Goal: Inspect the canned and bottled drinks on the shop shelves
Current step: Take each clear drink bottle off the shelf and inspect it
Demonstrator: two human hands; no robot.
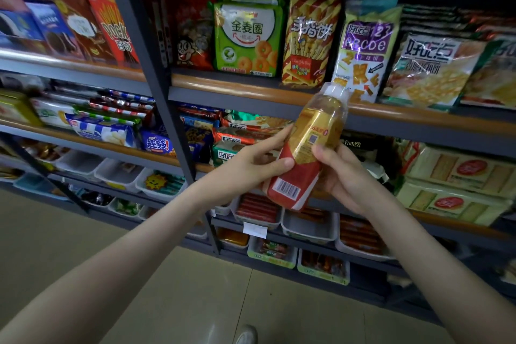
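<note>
Head view: bottle (pixel 305 153), cap toward one o'clock, pinched by left hand (pixel 252 166) and right hand (pixel 344 176), label turned up for reading

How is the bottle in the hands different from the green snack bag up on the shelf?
The bottle is gold and red with a white cap; the green bag shows orange rings. The bottle is tilted, gripped by the left hand and right hand; the green bag stands upright on the shelf. Both carry printed labels.
</note>
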